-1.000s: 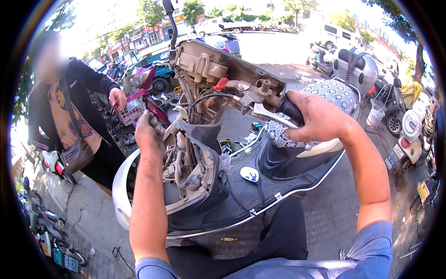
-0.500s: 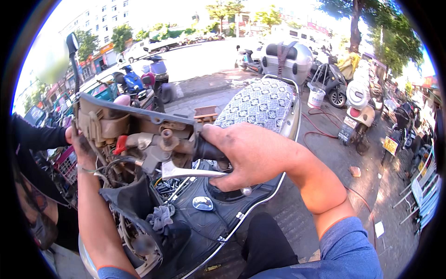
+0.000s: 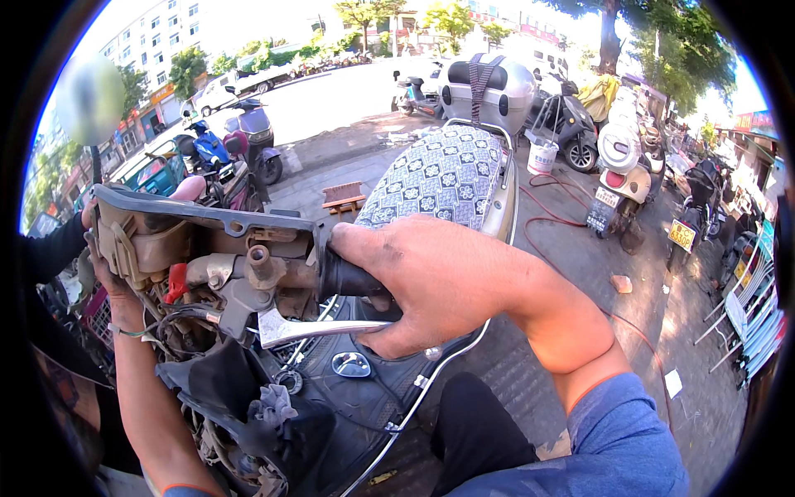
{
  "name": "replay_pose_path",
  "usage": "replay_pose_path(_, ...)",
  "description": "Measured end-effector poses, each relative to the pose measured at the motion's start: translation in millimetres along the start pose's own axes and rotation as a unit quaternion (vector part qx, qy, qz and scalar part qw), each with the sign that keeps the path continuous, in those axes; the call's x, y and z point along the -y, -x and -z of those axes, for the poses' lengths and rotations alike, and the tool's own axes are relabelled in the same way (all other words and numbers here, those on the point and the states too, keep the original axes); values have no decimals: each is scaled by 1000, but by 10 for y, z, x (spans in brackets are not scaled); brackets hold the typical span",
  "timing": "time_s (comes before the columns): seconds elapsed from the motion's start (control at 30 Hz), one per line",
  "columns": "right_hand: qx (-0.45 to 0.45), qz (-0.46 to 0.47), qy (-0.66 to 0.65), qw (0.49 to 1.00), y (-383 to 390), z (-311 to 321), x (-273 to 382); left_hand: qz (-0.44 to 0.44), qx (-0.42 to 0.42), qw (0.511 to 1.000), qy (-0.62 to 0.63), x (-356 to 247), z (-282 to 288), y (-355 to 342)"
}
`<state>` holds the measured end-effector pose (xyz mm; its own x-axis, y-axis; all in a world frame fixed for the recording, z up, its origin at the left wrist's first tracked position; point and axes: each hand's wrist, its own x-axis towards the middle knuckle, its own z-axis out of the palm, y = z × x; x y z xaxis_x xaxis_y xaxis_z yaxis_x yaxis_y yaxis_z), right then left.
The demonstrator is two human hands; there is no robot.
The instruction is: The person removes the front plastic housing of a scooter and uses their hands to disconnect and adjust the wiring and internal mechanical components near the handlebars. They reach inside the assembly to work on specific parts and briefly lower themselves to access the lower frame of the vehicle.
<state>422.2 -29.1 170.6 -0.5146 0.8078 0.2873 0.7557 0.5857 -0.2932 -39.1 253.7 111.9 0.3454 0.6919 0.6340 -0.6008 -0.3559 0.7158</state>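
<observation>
In the head view, shows the right hand (image 3: 435, 286) clamped round the black grip (image 3: 349, 279) of an uncovered handlebar (image 3: 291, 275), touching the silver lever (image 3: 306, 330), above the scooter floorboard (image 3: 352, 396). Shows the left hand (image 3: 108, 272) at the brown housing (image 3: 153, 246), partly hidden; cannot tell whether closed. Could strain the exposed wires (image 3: 180, 313) by turning the handlebar too sharply, or squeeze the lever by tightening the right-hand hold.

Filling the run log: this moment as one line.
right hand: around black grip, at silver lever | left hand: by handlebar housing, partly hidden | nearby: patterned seat, grey rag
</observation>
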Motion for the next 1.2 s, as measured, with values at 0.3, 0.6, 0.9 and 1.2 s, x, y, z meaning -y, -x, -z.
replay_pose_path(0.3, -12, 12, 2, 1000, -10, -16, 9, 10, 27, 999, -40, -8, -402, 2)
replay_pose_path(0.6, -2, 26, 8, 1000, -6, 15, 42, -33, -47, 982, -179, -636, 539, 334)
replay_pose_path(0.9, 27, -21, 19, 999, 38, 73, 119, 178, -333, 924, -55, -573, -280, 757)
replay_pose_path(1.2, 17, -6, 14, 1000, 33, 63, 214, 164, -355, 920, -24, -585, -73, 713)
